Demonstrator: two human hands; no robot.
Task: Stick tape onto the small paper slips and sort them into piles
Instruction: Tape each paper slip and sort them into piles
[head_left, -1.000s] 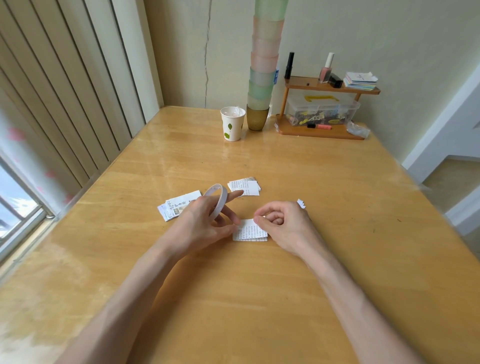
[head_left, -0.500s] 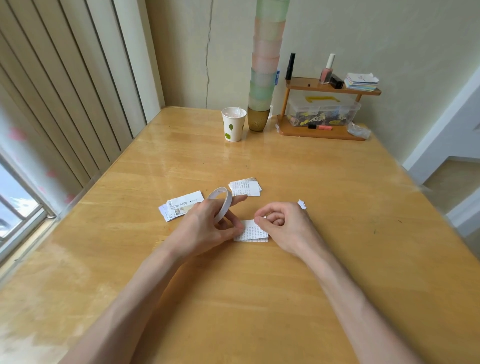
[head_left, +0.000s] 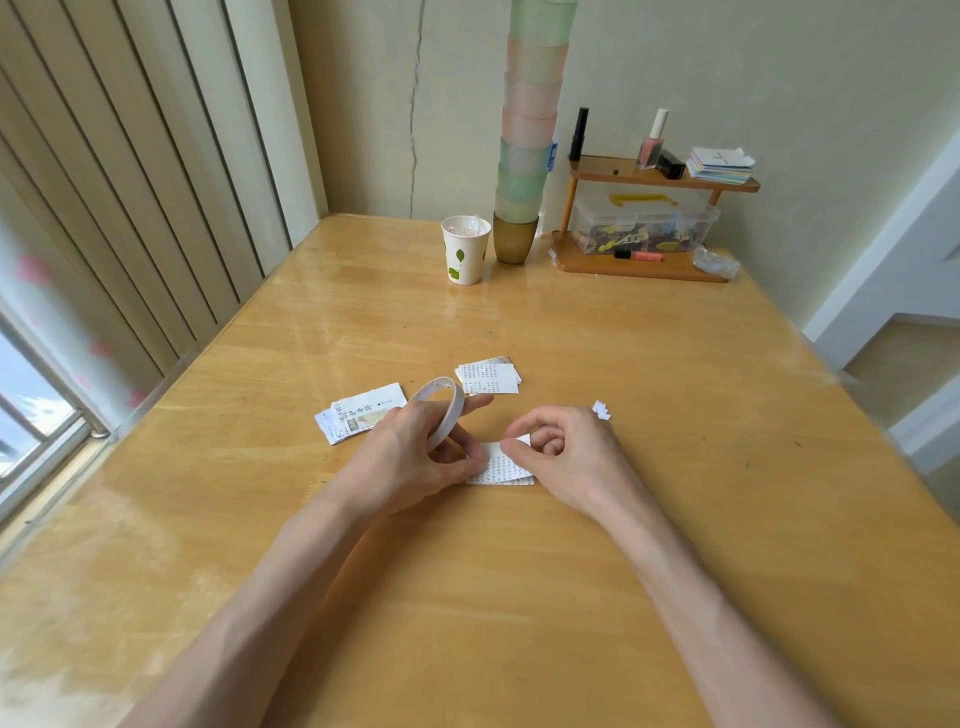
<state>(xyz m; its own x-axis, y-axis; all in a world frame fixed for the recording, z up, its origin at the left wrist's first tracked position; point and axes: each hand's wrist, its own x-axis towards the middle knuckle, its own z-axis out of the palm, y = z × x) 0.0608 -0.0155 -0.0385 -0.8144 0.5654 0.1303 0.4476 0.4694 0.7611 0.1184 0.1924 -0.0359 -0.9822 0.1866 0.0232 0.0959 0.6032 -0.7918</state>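
The wooden table (head_left: 519, 571) carries everything, and most of its near half lies bare around the two forearms. At its far edge stand a small wooden shelf (head_left: 644, 265), a tall stack of cups (head_left: 524, 156) and a paper cup (head_left: 465, 249), all well apart from the work.

Three lots of paper sit mid-table: a pile of printed slips (head_left: 363, 413) to the left, a second pile (head_left: 489, 376) farther back, and the slip stack (head_left: 501, 465) directly between the hands. A tiny white scrap (head_left: 601, 409) lies just beyond the right knuckles.

The left hand (head_left: 415, 457) holds the tape roll (head_left: 439, 410) upright, its grip closed around the ring with the thumb pressing down near the stack's left edge. The right hand (head_left: 566, 452) has its thumb and forefinger pressed together on a short white tab (head_left: 519, 440), seemingly the tape's free end, just above the top slip.

The step in hand looks like taping: a length is being laid or torn off over the top slip. The next move probably calls for pressing the tape flat, parting it cleanly from the roll, then carrying that slip to whichever pile it belongs in without dragging the slips beneath it.
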